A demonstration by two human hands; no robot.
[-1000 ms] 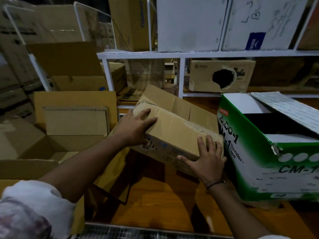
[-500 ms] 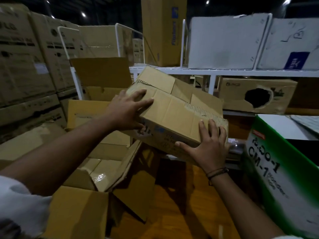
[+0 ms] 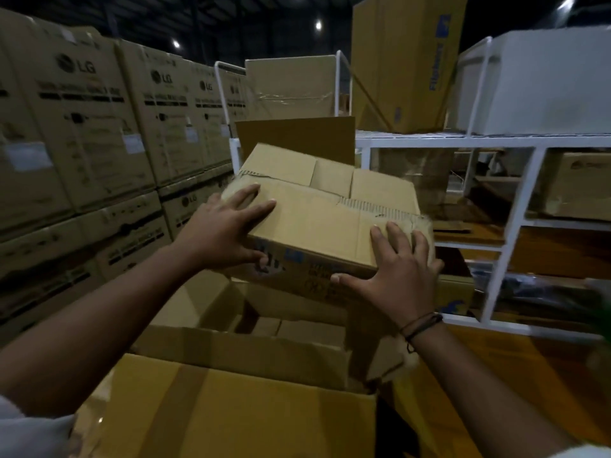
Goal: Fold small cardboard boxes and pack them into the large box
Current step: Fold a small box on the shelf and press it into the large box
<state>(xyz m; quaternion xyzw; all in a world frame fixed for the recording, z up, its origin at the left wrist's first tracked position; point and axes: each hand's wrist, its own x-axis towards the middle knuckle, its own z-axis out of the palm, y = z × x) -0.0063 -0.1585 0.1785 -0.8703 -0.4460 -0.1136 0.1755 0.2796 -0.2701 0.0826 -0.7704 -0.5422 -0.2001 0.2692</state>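
A small brown cardboard box (image 3: 327, 223), folded with its top flaps closed, hangs in the air above the large open cardboard box (image 3: 231, 408). My left hand (image 3: 224, 229) grips its near left corner, fingers spread over the top. My right hand (image 3: 396, 276) holds the near right corner, thumb on the printed front side. Inside the large box, more small brown boxes (image 3: 297, 328) lie below the held one. A tall rear flap (image 3: 297, 137) of the large box stands up behind.
Stacks of printed brown cartons (image 3: 99, 143) wall off the left. A white metal shelf rack (image 3: 496, 226) with boxes stands at the right. A tall yellow-brown carton (image 3: 403, 61) and a white box (image 3: 545, 84) sit on top of the rack. Orange floor (image 3: 529, 375) shows at the lower right.
Both hands have carried the small box leftward, away from the green and white box, to above the large open box. The view has swung left and up.
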